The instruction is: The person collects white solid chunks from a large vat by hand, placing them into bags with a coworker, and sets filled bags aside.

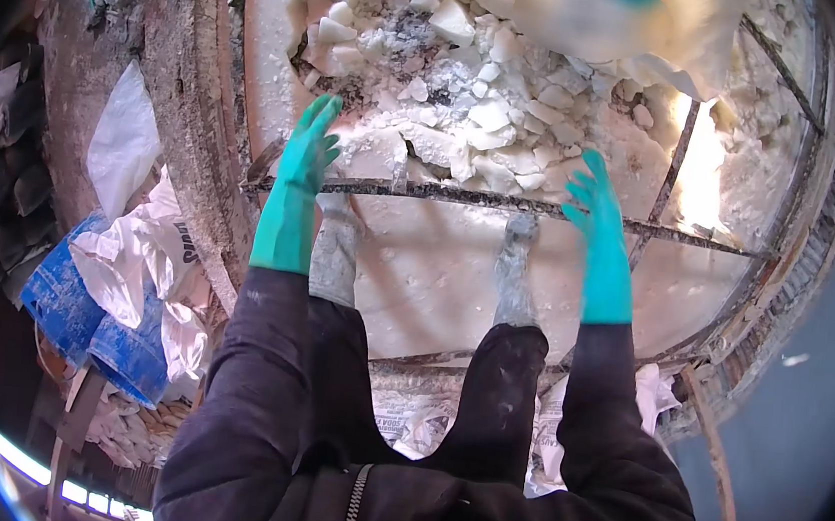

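Observation:
Both of my hands wear long green rubber gloves and reach forward, well apart. My left hand is over the left side of a metal bar, fingers apart, holding nothing. On the right, my right hand has its fingers spread near the same bar, also with nothing in it. Beyond the bar lies a heap of broken white chunks with grey powder among them. The heap sits in a large round container with a pale crusted inside.
Blue drums and white sacks stand at the left. A co-worker's green glove and a blurred pale shape are at the top right. Wooden poles stand at the lower right, and metal rods cross the container.

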Motion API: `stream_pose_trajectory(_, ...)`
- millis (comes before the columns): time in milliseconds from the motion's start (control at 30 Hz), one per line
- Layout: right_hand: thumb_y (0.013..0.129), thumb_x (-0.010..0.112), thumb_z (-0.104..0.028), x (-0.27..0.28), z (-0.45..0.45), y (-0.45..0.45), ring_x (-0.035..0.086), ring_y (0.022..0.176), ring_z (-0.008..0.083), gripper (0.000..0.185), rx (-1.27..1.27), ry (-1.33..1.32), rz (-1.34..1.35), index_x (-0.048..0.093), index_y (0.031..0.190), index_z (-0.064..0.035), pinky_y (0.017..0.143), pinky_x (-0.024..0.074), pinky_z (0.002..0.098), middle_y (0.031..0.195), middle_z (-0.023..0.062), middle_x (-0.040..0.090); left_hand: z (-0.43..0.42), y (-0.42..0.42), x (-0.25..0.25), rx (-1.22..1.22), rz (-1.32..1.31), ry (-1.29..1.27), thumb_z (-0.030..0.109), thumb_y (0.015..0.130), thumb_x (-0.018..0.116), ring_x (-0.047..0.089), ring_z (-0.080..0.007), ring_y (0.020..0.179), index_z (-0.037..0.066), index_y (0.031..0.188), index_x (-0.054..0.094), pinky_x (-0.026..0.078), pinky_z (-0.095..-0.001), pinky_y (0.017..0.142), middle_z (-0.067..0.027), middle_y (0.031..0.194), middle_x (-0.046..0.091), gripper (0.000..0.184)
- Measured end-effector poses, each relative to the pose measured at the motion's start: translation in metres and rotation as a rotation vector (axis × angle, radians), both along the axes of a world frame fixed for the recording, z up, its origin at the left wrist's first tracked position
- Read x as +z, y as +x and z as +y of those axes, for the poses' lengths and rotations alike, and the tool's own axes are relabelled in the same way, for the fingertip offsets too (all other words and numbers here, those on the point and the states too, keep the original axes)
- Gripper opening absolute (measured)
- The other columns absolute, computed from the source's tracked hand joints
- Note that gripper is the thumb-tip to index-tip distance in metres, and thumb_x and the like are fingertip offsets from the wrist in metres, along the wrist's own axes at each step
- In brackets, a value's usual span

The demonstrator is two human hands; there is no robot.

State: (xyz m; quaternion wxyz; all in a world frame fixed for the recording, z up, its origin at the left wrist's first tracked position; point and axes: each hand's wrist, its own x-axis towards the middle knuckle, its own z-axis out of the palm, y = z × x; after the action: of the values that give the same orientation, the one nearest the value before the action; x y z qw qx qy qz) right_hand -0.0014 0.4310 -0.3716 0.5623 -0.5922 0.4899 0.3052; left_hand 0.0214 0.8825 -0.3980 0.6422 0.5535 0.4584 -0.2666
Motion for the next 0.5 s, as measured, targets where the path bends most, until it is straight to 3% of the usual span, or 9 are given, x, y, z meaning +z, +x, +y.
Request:
stream_pose_trajectory(33, 0.092, 0.049, -0.052, -0.022, 0.014, 0.028, 0.051, 0.111, 0.0214, 0.058, 0.018, -0.027, 0.087, 0.040, 0.143, -0.0258, 0.088, 0.0459, 0.0414, 0.134, 0.0061, 0.047, -0.004, 0.013, -0.020, 0.066, 0.032, -0.072, 0.048, 0.086, 0.063, 0.043, -0.0386, 0.124, 0.022, 0.142, 0.041, 0.037, -0.0488, 0.101, -0.0138, 0.147, 0.035, 0.066)
stream_pose_trajectory(100, 0.081, 0.056, -0.067, -0.090, 0.017, 0.038, 0.052, 0.112, 0.0269, 0.073, 0.042, -0.049, -0.049, 0.045, 0.139, -0.0230, 0.090, 0.0446, 0.0452, 0.132, 0.0115, 0.049, -0.042, 0.038, -0.052, 0.250, 0.099, -0.239, 0.049, 0.085, 0.063, 0.041, -0.0420, 0.125, 0.020, 0.143, 0.038, 0.038, -0.0524, 0.101, -0.0215, 0.148, 0.030, 0.070)
stream_pose_trajectory(167, 0.082, 0.054, -0.067, -0.144, 0.027, 0.028, 0.054, 0.107, 0.0293, 0.070, -0.154, 0.004, -0.112, 0.049, 0.135, -0.0218, 0.089, 0.0451, 0.0467, 0.128, 0.0117, 0.052, -0.109, 0.047, -0.094, 0.476, 0.228, -0.424, 0.048, 0.085, 0.062, 0.038, -0.0446, 0.128, 0.011, 0.144, 0.035, 0.038, -0.0547, 0.102, -0.0281, 0.147, 0.024, 0.074)
stream_pose_trajectory(200, 0.083, 0.054, -0.067, -0.163, 0.035, 0.018, 0.055, 0.105, 0.0305, 0.068, -0.253, 0.032, -0.140, 0.051, 0.133, -0.0212, 0.088, 0.0453, 0.0475, 0.126, 0.0117, 0.054, -0.150, 0.053, -0.109, 0.646, 0.441, -0.404, 0.047, 0.085, 0.063, 0.040, -0.0408, 0.128, 0.006, 0.142, 0.037, 0.036, -0.0571, 0.104, -0.0233, 0.143, 0.036, 0.075)
stream_pose_trajectory(267, 0.086, 0.052, -0.064, -0.189, 0.072, 0.023, 0.057, 0.101, 0.0297, 0.064, -0.247, -0.028, 0.082, 0.054, 0.129, -0.0171, 0.087, 0.0461, 0.0439, 0.122, 0.0116, 0.056, -0.206, 0.017, -0.169, 0.781, 0.277, -1.073, 0.047, 0.084, 0.064, 0.044, -0.0321, 0.128, 0.012, 0.138, 0.045, 0.030, -0.0647, 0.104, -0.0096, 0.137, 0.050, 0.067)
stream_pose_trajectory(300, 0.087, 0.051, -0.062, -0.202, 0.090, 0.030, 0.058, 0.099, 0.0293, 0.062, -0.244, -0.051, 0.189, 0.055, 0.128, -0.0150, 0.087, 0.0466, 0.0422, 0.120, 0.0115, 0.058, -0.219, -0.007, -0.198, 0.281, 0.053, -0.575, 0.047, 0.089, 0.054, 0.048, -0.0284, 0.120, 0.013, 0.130, 0.051, 0.034, -0.0541, 0.100, -0.0102, 0.130, 0.055, 0.054)
stream_pose_trajectory(400, 0.087, 0.052, -0.061, -0.241, 0.099, 0.027, 0.057, 0.101, 0.0286, 0.062, -0.268, -0.008, 0.214, 0.055, 0.128, -0.0148, 0.088, 0.0455, 0.0419, 0.121, 0.0110, 0.057, -0.242, -0.036, -0.231, 0.511, 0.406, -0.172, 0.041, 0.086, 0.058, 0.051, -0.0285, 0.115, 0.013, 0.132, 0.049, 0.038, -0.0532, 0.094, -0.0115, 0.128, 0.056, 0.055)
stream_pose_trajectory(500, 0.087, 0.052, -0.060, -0.270, 0.081, 0.017, 0.056, 0.102, 0.0280, 0.062, -0.271, 0.020, 0.157, 0.055, 0.128, -0.0147, 0.089, 0.0445, 0.0417, 0.122, 0.0104, 0.057, -0.238, -0.050, -0.255, 0.620, 0.513, 0.094, 0.036, 0.083, 0.063, 0.053, -0.0286, 0.109, 0.012, 0.133, 0.048, 0.041, -0.0523, 0.088, -0.0129, 0.126, 0.057, 0.057)
